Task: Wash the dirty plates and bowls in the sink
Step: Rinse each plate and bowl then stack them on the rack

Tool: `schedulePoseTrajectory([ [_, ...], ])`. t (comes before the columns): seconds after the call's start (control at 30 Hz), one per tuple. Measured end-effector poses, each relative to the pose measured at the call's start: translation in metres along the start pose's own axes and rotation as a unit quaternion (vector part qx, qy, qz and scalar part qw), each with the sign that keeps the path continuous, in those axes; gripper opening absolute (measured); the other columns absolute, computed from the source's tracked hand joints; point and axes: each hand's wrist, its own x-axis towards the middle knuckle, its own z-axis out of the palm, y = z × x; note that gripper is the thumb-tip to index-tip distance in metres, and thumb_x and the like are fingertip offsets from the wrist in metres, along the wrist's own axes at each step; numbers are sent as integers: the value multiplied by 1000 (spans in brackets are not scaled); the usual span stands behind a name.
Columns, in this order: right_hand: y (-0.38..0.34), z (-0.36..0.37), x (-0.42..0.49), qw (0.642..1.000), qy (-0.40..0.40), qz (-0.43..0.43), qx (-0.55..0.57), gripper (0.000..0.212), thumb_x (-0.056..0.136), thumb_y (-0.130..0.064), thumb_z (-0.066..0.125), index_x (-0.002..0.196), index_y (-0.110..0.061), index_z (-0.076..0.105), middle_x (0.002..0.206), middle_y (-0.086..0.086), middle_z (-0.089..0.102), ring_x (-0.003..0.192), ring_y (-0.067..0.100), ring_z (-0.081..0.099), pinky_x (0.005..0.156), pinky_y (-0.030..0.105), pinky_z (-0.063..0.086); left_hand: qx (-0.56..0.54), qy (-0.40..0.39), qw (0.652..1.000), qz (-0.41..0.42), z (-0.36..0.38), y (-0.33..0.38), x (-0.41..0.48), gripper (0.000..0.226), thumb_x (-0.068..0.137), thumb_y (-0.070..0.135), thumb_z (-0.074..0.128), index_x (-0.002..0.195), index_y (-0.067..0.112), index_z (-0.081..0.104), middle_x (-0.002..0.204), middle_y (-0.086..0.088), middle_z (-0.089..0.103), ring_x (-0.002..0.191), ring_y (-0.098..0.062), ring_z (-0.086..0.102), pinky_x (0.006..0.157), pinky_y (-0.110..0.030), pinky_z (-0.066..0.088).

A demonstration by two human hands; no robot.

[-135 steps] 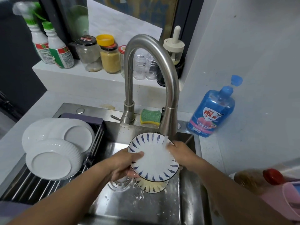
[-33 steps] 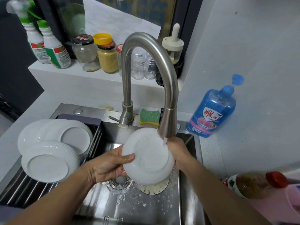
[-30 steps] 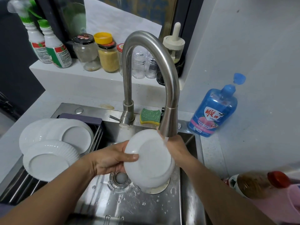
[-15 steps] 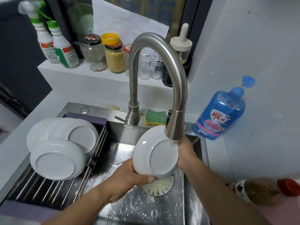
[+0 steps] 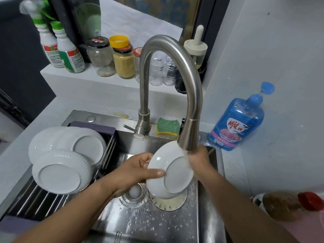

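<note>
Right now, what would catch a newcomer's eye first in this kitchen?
The tall curved steel tap arches over the sink, and under its spout the left hand holds a tilted white plate, the right hand at its edge. At left, more plates lie overlapping on a rack; at right stands a blue soap bottle.

The faucet [image 5: 175, 55] is brushed, matt metal; the sink [image 5: 140, 223] is similar steel, wet and beaded with drops. The plate [image 5: 171, 172] is smooth, glossy white ceramic, as are the stacked plates [image 5: 57, 176] at left, one ribbed. The sponge [image 5: 167, 126] has a rough-looking green face. The detergent bottle [image 5: 240, 123] at right is translucent blue plastic.
</note>
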Motion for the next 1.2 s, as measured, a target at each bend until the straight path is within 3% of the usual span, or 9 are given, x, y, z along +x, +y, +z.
schedulePoseTrajectory([
  [0.2,12,8,-13,958,-18,148,246,43,91,-54,62,98,-13,71,85,12,76,84,33,70,91,46,55,-53,46,997,24,32,-51,-13,67,74,-3,86,134,9,58,123,-11,73,120,-29,67,95,-35,56],
  [0.4,8,14,-15,999,24,-20,24,28,99,-27,62,117,-6,60,86,3,60,78,19,57,62,24,39,88,-15,996,16,19,-33,-5,65,83,6,81,138,28,54,129,1,69,125,-19,62,105,-44,52],
  [0.5,3,33,-36,975,-22,-96,-201,47,85,-75,49,107,-34,57,116,1,60,97,19,60,71,24,41,119,-31,992,-2,25,-19,1,55,85,-2,77,130,23,58,121,-1,72,118,-19,67,99,-41,56],
  [0.63,6,42,-56,904,-18,-317,-285,47,91,-67,34,80,-29,59,99,-16,55,99,16,59,99,42,43,115,-23,993,-13,29,-13,3,45,85,-4,76,122,17,64,110,-3,77,104,-19,73,83,-35,59],
  [0.77,-1,23,-31,924,-85,-194,-318,44,106,-48,32,120,-16,59,103,5,61,103,27,59,84,37,45,60,-45,996,-39,15,-15,-4,51,85,-2,76,129,19,60,117,-11,74,107,-30,71,82,-47,56],
  [0.9,-1,-5,-11,981,-61,2,-182,27,103,-29,52,101,-6,66,87,10,64,83,26,63,74,36,47,0,-54,997,-54,-9,-21,-5,61,81,11,85,135,24,60,123,-25,68,102,-37,57,81,-43,41],
  [1.0,7,-13,-10,993,-30,56,-96,35,98,-45,56,93,-13,69,94,12,70,83,25,65,76,35,48,-97,19,994,-42,-12,-28,2,73,78,13,86,142,22,53,126,-19,69,112,-36,66,103,-58,46],
  [1.07,8,-13,-10,996,5,74,-50,46,98,-54,53,95,-10,65,93,10,68,84,25,63,75,35,47,-108,79,991,-19,3,-24,5,77,81,19,86,146,29,45,122,-11,73,111,-23,71,93,-46,57],
  [1.2,6,-5,-14,993,52,53,-94,49,101,-45,51,107,1,67,99,15,67,90,31,64,75,35,47,220,230,944,92,45,-18,16,93,75,55,83,149,42,27,149,7,41,133,9,39,110,-19,36],
])
